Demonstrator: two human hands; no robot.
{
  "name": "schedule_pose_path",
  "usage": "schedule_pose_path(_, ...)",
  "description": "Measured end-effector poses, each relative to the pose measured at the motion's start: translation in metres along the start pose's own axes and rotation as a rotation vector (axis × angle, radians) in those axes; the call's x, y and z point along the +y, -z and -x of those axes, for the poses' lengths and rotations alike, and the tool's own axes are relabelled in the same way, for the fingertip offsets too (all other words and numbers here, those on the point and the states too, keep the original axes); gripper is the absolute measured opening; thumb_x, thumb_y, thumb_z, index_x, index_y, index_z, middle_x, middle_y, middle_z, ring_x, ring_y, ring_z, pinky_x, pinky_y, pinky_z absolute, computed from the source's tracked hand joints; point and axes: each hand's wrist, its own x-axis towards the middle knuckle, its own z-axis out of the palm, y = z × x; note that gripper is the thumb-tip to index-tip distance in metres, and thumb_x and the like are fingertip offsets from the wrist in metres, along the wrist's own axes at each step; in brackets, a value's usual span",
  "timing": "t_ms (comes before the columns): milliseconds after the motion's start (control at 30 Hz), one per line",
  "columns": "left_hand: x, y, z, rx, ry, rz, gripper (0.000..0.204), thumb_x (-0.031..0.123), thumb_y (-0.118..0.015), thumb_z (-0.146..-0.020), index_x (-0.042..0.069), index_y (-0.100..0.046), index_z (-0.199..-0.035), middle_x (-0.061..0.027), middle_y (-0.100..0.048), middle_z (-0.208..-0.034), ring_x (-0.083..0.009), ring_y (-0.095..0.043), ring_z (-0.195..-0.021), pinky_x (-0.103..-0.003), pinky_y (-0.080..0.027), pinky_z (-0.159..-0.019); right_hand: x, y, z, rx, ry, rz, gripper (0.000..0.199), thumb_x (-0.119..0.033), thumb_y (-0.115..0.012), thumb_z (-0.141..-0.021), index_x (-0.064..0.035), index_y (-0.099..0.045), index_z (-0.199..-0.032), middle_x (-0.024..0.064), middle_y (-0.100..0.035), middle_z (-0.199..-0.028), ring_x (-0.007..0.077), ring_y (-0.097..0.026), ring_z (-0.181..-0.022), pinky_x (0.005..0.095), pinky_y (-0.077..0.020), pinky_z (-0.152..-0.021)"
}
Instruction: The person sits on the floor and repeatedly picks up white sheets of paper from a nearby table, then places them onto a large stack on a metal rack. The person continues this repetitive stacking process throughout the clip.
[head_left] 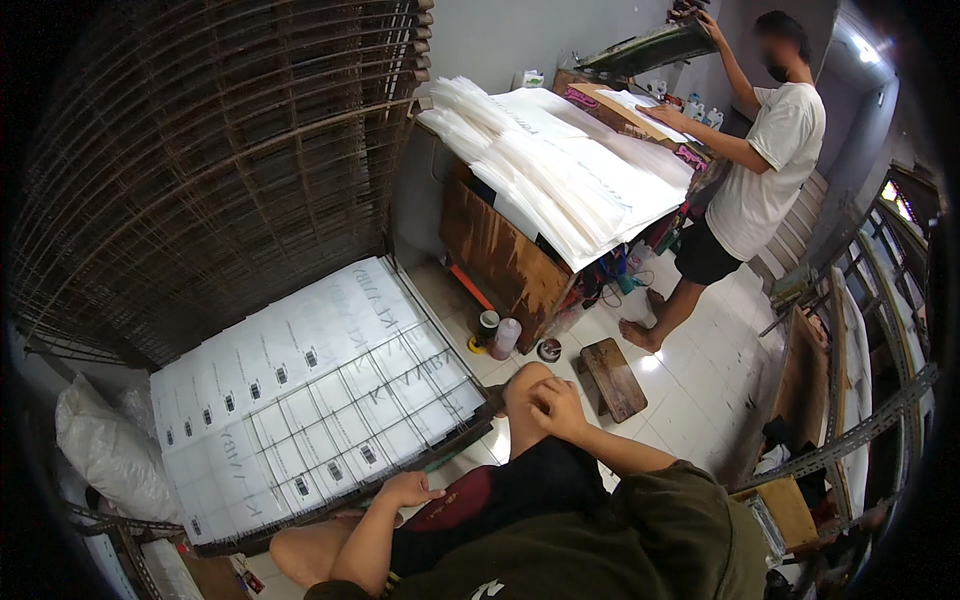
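Note:
My left hand (408, 489) rests on my left thigh by the dark shorts (510, 500), holding nothing, its fingers lying out loosely. My right hand (558, 408) lies on my bent right knee (524, 388) with its fingers curled in and no object showing in them. In front of me to the left is a metal rack (480, 402). White printed sheets (240, 385) with dark lettering and small dark marks lie on it, partly under a wire grid. Neither hand touches the sheets.
Raised wire shelves (250, 130) hang over the rack. A wooden table (500, 245) bears a thick stack of white sheets (570, 170). A co-worker (780, 150) stands beyond, one hand on a lifted frame (650, 48). A wooden stool (613, 380) and a pink-white bottle (506, 337) stand on the tiles.

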Motion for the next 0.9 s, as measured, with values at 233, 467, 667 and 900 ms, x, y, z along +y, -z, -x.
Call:
schedule_pose_path(233, 0.004, 0.007, 0.016, 0.058, 0.015, -0.019, 0.061, 0.068, -0.059, -0.071, 0.009, -0.06, -0.086, -0.0118, -0.066, -0.087, -0.0294, -0.062, -0.088, -0.038, -0.048, -0.075, -0.029, 0.114, -0.102, 0.598, 0.373, -0.146, 0.019, -0.004, -0.067, -0.071, -0.0044, -0.062, -0.089, 0.007, -0.062, -0.075, 0.0179, -0.06, -0.069, 0.0297, -0.0468, -0.061)
schedule_pose_path(467, 0.093, 0.029, 0.094, 0.139, -0.066, -0.018, 0.062, 0.066, -0.058, -0.072, 0.007, -0.061, -0.094, -0.012, -0.066, -0.083, -0.0296, -0.063, -0.085, -0.037, -0.049, -0.073, 0.099, 0.262, -0.231, 1.018, -0.372, -0.733, 0.072, -0.033, -0.072, -0.077, -0.0024, -0.036, -0.132, 0.0149, -0.051, -0.114, 0.0233, -0.048, -0.105, 0.0357, -0.0414, -0.085)
schedule_pose_path(667, 0.123, 0.042, 0.115, 0.213, -0.099, 0.003, 0.06, 0.064, -0.057, -0.075, 0.007, -0.059, -0.092, -0.0117, -0.065, -0.083, -0.0306, -0.063, -0.082, -0.039, -0.049, -0.07, 0.176, 0.272, -0.291, 0.761, -0.536, -1.115, 0.105, -0.051, -0.076, -0.067, -0.0046, -0.02, -0.143, 0.0223, -0.015, -0.145, 0.0358, -0.017, -0.135, 0.0463, -0.0191, -0.109)
schedule_pose_path(900, 0.115, 0.046, 0.105, 0.316, -0.108, -0.101, 0.056, 0.063, -0.057, -0.076, 0.008, -0.058, -0.089, -0.0109, -0.064, -0.082, -0.0302, -0.063, -0.082, -0.041, -0.049, -0.067, 0.178, 0.242, -0.357, 0.656, -0.307, -1.177, 0.046, -0.022, -0.063, -0.082, -0.0028, -0.05, -0.122, 0.0146, -0.053, -0.123, 0.0302, -0.049, -0.114, 0.0419, -0.0449, -0.092)
